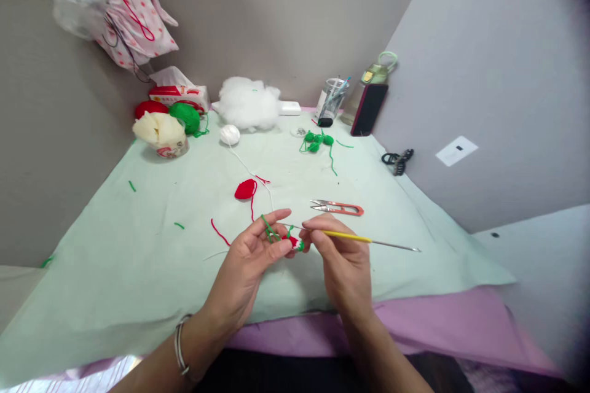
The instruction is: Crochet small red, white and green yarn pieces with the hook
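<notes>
Between thumb and fingers, my left hand pinches a small crochet piece in red, white and green. Green yarn loops around its raised index finger. A crochet hook with a yellow grip is held in my right hand, closed like on a pen. The hook's thin left end reaches to the green yarn above the piece; its other metal end points right. My right fingertips are close beside the piece, and whether they touch it I cannot tell. A red crocheted leaf shape with a yarn tail lies just beyond my left hand.
Orange thread snips lie beyond my right hand. Farther back are a white yarn ball, fluffy stuffing, green crocheted pieces, a phone leaning on a bottle, and a pen jar. A tub and green yarn stand left.
</notes>
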### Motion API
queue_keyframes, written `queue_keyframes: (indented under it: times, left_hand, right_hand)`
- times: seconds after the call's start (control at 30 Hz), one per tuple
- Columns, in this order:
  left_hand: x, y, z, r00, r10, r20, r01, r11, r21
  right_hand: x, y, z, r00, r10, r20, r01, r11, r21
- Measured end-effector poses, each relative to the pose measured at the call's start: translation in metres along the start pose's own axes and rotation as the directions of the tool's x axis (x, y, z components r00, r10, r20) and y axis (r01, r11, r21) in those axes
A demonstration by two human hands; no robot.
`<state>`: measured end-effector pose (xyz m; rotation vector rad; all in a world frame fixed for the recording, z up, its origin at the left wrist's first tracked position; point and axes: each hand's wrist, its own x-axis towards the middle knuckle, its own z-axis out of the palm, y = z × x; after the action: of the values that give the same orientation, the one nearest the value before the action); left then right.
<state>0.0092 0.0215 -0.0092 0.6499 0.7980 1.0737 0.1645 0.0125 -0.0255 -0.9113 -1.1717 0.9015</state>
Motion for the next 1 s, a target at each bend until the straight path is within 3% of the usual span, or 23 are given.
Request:
queue_keyframes:
  times: [0.17,0.3,0.47,0.5,0.53,0.57,0.6,0.63,0.67,0.7,0.73,0.8,0.87,1.0]
  left_hand:
    - [0.002,-0.004,-0.003,0.995,0.099,-0.034,-0.094,0.987,0.128]
    - [0.002,-0.006,-0.002,0.98,0.197,-0.039,-0.187,0.965,0.181]
    - [0.005,0.013,-0.02,0.99,0.098,0.1,-0.125,0.943,0.308]
    - [0.006,0.02,-0.026,0.987,0.13,0.098,-0.157,0.915,0.372]
    - [0.007,0.027,-0.033,0.975,0.218,0.053,-0.219,0.871,0.44]
    - [0.007,0.033,-0.039,0.929,0.369,-0.02,-0.31,0.808,0.501]
    - [0.007,0.038,-0.043,0.855,0.512,-0.077,-0.387,0.731,0.562]
    - [0.007,0.041,-0.045,0.79,0.606,-0.097,-0.44,0.67,0.598]
    - [0.006,0.042,-0.045,0.761,0.642,-0.088,-0.469,0.639,0.61]
    - [0.004,0.041,-0.043,0.788,0.614,-0.051,-0.466,0.648,0.602]
    - [0.002,0.038,-0.04,0.844,0.536,0.004,-0.439,0.688,0.578]
    - [-0.002,0.029,-0.029,0.948,0.296,0.119,-0.314,0.797,0.516]
    - [-0.005,0.018,-0.017,0.973,0.175,0.152,-0.225,0.876,0.427]
    - [-0.005,0.009,-0.008,0.985,0.11,0.133,-0.15,0.925,0.348]
  right_hand:
    - [-0.002,0.0,0.001,0.997,-0.014,0.073,0.016,1.0,-0.021]
    - [-0.003,0.003,0.005,0.998,-0.005,0.058,0.008,0.999,-0.046]
    - [-0.003,0.01,0.002,0.999,0.028,-0.016,-0.027,0.997,0.066]
    - [-0.003,0.01,0.0,0.999,0.035,-0.016,-0.034,0.995,0.091]
    - [-0.003,0.01,-0.002,0.999,0.037,-0.009,-0.036,0.993,0.113]
    - [-0.002,0.01,-0.003,0.999,0.037,0.004,-0.037,0.991,0.131]
    - [-0.002,0.009,-0.004,0.999,0.033,0.017,-0.035,0.989,0.147]
    - [-0.002,0.009,-0.004,0.999,0.026,0.027,-0.03,0.987,0.158]
    - [-0.002,0.008,-0.003,0.999,0.017,0.035,-0.023,0.986,0.164]
    - [-0.002,0.007,-0.002,0.999,0.007,0.039,-0.013,0.987,0.163]
    - [-0.002,0.007,-0.001,0.999,-0.005,0.042,-0.002,0.988,0.155]
    - [-0.003,0.005,0.002,0.998,-0.028,0.049,0.022,0.993,0.119]
    - [-0.003,0.004,0.004,0.998,-0.046,0.052,0.041,0.996,0.078]
    - [-0.004,0.003,0.002,0.997,-0.067,0.045,0.065,0.997,0.043]
